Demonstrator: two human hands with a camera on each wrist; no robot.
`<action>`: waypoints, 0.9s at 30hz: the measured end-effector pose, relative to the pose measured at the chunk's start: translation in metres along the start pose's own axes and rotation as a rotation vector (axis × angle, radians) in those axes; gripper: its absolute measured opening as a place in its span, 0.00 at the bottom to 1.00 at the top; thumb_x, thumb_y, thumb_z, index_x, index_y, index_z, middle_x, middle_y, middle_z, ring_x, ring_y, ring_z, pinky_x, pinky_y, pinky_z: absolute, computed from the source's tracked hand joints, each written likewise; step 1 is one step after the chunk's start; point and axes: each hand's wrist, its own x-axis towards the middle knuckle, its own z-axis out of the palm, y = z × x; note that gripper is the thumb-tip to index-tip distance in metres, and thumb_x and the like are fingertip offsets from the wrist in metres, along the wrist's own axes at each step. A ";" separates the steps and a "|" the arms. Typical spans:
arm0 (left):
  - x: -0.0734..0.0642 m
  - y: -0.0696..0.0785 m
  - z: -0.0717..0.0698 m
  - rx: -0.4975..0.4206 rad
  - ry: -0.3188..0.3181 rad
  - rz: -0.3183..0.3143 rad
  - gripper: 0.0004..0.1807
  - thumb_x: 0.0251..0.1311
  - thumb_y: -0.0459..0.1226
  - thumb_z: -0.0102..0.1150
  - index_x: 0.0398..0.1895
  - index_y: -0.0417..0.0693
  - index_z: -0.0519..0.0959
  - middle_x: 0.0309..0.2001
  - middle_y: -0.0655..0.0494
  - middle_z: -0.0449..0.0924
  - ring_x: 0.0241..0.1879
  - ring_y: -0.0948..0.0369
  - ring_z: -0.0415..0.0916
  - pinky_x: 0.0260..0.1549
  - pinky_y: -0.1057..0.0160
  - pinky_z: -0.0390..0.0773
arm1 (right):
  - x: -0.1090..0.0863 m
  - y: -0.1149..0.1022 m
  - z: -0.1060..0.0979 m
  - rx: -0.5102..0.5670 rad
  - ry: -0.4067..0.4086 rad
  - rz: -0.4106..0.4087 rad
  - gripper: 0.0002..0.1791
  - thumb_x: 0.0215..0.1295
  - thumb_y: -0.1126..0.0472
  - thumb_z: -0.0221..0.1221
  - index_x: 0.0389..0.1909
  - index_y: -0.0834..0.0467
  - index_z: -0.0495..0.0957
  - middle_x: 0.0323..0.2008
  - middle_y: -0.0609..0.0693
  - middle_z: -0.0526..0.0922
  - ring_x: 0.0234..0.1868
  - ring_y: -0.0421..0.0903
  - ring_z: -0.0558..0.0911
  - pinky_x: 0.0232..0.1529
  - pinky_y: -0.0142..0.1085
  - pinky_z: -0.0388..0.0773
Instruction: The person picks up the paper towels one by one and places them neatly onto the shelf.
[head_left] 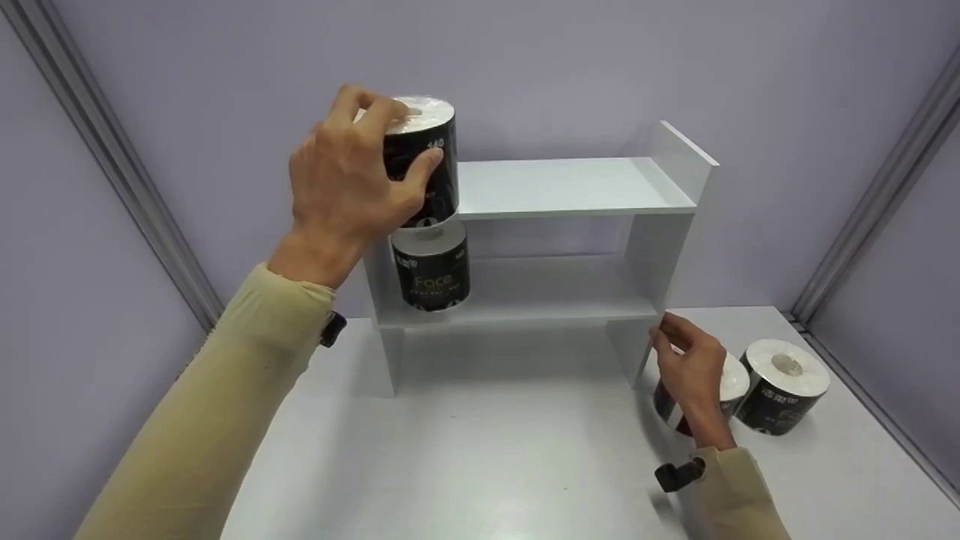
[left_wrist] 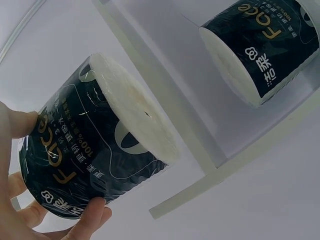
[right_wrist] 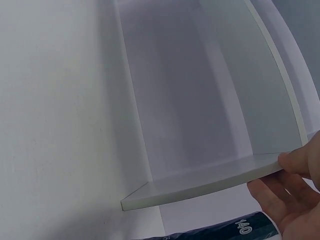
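Observation:
My left hand [head_left: 341,176] grips a black-wrapped toilet paper roll [head_left: 444,180] near its top, thumb on the front and fingers over the upper end. This roll is upright in front of the upper left end of a white shelf unit [head_left: 555,187]. The left wrist view shows its pale underside [left_wrist: 137,112] apart from the shelf boards. A second toilet paper roll [head_left: 433,277] stands at the left of the middle board. At the unit's lower right, my right hand [head_left: 691,367] pinches the front edge of the side panel [right_wrist: 200,190] between thumb and fingers.
Two more toilet paper rolls stand on the white table [head_left: 487,457] right of the unit: one roll [head_left: 735,379] partly behind my right hand, another roll [head_left: 784,375] beside it. A raised side piece [head_left: 682,161] borders the top board. Pale walls [head_left: 525,67] enclose the table.

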 end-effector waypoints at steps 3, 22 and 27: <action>0.000 -0.001 0.002 0.002 -0.006 -0.006 0.29 0.66 0.56 0.70 0.60 0.44 0.83 0.59 0.46 0.80 0.50 0.44 0.87 0.43 0.41 0.88 | 0.000 0.000 0.000 -0.010 0.005 0.006 0.15 0.73 0.69 0.65 0.58 0.64 0.87 0.48 0.63 0.91 0.40 0.19 0.81 0.43 0.13 0.79; 0.000 -0.008 0.011 0.026 -0.026 0.001 0.29 0.67 0.54 0.69 0.60 0.42 0.82 0.59 0.43 0.80 0.49 0.42 0.86 0.43 0.42 0.89 | 0.001 -0.001 0.001 -0.034 -0.016 0.004 0.15 0.74 0.68 0.64 0.59 0.64 0.86 0.50 0.63 0.91 0.47 0.39 0.89 0.44 0.13 0.78; -0.002 -0.007 0.013 0.036 -0.026 0.006 0.29 0.69 0.54 0.68 0.62 0.43 0.82 0.60 0.43 0.80 0.48 0.40 0.86 0.43 0.41 0.89 | 0.001 -0.002 0.002 -0.048 -0.020 0.024 0.16 0.75 0.68 0.63 0.60 0.64 0.85 0.51 0.62 0.90 0.52 0.57 0.90 0.44 0.12 0.78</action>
